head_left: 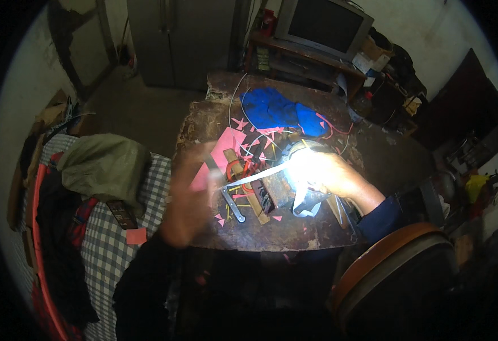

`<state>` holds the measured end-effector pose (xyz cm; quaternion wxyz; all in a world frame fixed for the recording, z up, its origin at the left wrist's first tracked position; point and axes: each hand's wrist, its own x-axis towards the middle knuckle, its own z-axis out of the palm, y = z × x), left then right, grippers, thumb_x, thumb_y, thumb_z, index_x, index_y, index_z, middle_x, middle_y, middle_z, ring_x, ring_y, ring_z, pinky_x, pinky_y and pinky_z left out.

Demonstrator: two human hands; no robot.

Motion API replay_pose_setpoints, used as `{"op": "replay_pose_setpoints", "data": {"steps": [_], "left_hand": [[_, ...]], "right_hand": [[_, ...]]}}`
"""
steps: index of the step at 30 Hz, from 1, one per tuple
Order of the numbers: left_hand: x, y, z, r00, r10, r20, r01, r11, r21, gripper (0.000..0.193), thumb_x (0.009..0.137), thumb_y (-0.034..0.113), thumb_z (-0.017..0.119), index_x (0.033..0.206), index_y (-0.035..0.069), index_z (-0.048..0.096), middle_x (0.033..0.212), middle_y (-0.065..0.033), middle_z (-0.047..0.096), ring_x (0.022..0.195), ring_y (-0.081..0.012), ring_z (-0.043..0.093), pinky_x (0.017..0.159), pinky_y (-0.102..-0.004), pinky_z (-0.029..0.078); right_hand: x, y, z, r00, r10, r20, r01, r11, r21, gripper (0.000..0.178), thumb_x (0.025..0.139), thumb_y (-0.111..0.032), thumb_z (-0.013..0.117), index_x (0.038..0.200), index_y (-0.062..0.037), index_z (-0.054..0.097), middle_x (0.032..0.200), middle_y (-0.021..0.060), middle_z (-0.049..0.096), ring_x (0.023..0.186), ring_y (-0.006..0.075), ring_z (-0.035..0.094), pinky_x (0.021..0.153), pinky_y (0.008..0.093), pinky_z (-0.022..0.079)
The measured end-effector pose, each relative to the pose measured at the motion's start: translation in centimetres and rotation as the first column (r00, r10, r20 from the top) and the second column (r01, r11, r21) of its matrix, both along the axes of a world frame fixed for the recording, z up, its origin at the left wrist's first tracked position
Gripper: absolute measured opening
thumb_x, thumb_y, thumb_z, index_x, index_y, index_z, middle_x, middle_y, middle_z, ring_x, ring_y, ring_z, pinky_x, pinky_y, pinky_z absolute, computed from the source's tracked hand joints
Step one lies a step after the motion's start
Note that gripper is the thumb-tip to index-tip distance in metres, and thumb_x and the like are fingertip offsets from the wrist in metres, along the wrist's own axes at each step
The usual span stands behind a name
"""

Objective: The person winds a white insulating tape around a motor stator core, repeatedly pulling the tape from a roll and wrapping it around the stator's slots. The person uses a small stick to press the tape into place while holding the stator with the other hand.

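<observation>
A narrow white strip (258,175) stretches between my two hands above the worktable. My left hand (192,196), smeared by motion, has its fingertips closed at the strip's left end. At the other end my right hand (335,175) is closed round the strip, its fingers washed out by bright light. A loose white loop hangs below my right hand. Under the strip lie a knife with a dark handle (233,206), a piece of wood (255,208) and a dark slotted block (262,190). Pink sheet (226,149) lies beyond my left hand.
Pink scraps and yellow sticks litter the brown table (243,241). Blue cloth (269,108) and thin wires lie at its far side. To the left is a checkered cover (108,250) with a green bag (105,167). A round brown-rimmed seat (394,247) stands at lower right.
</observation>
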<state>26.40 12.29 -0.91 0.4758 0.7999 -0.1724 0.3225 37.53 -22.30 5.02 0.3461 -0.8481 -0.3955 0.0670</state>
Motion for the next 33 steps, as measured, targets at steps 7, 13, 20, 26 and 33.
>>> {"op": "replay_pose_setpoints", "data": {"steps": [7, 13, 20, 26, 33], "left_hand": [[7.6, -9.1, 0.3, 0.834, -0.129, -0.537, 0.270, 0.944, 0.192, 0.024, 0.105, 0.017, 0.063, 0.115, -0.003, 0.071, 0.102, -0.0167, 0.073, 0.089, -0.0258, 0.070, 0.085, -0.0404, 0.055], [5.8, -9.0, 2.0, 0.678, -0.386, -0.626, 0.260, 0.922, -0.287, 0.021, 0.112, 0.016, 0.059, 0.111, -0.001, 0.070, 0.092, -0.0058, 0.069, 0.089, -0.0116, 0.063, 0.082, -0.0334, 0.052], [3.2, -10.7, 7.1, 0.703, -0.659, -0.269, 0.277, 0.601, -0.749, 0.026, 0.116, 0.024, 0.056, 0.111, 0.003, 0.069, 0.092, -0.0060, 0.070, 0.089, -0.0149, 0.067, 0.088, -0.0339, 0.053], [1.4, -11.4, 12.5, 0.767, -0.607, -0.208, 0.275, 0.604, -0.748, 0.030, 0.116, 0.025, 0.054, 0.100, 0.003, 0.066, 0.089, -0.0094, 0.071, 0.088, -0.0186, 0.069, 0.090, -0.0391, 0.057], [0.0, -11.7, 15.2, 0.642, -0.724, -0.252, 0.445, 0.619, -0.647, 0.024, 0.115, 0.023, 0.058, 0.108, 0.001, 0.068, 0.093, -0.0105, 0.074, 0.085, -0.0160, 0.071, 0.080, -0.0334, 0.058]], "right_hand": [[-0.2, -0.8, -1.0, 0.978, -0.018, -0.208, 0.039, 0.995, 0.095, 0.018, 0.090, -0.003, 0.067, 0.104, -0.0018, 0.079, 0.101, 0.0136, 0.076, 0.087, 0.0245, 0.074, 0.077, 0.0351, 0.059], [0.5, -1.4, -2.7, 0.955, 0.081, -0.285, 0.006, 0.957, 0.291, 0.015, 0.089, -0.004, 0.069, 0.101, -0.0028, 0.079, 0.096, 0.0115, 0.076, 0.083, 0.0219, 0.073, 0.071, 0.0341, 0.058], [1.0, -0.9, -3.2, 0.974, 0.072, -0.216, 0.002, 0.945, 0.326, 0.011, 0.089, 0.002, 0.068, 0.095, -0.0006, 0.078, 0.085, 0.0081, 0.073, 0.071, 0.0167, 0.068, 0.060, 0.0301, 0.052], [0.0, -0.2, -2.2, 0.826, 0.086, -0.557, 0.217, 0.863, 0.456, 0.009, 0.087, 0.005, 0.068, 0.090, 0.0012, 0.075, 0.080, 0.0083, 0.070, 0.061, 0.0162, 0.064, 0.052, 0.0300, 0.050], [-1.1, -0.3, 0.5, 0.612, -0.097, -0.785, 0.514, 0.803, 0.302, 0.011, 0.095, -0.010, 0.072, 0.096, -0.0010, 0.079, 0.080, 0.0051, 0.072, 0.063, 0.0126, 0.065, 0.052, 0.0264, 0.048]]}}
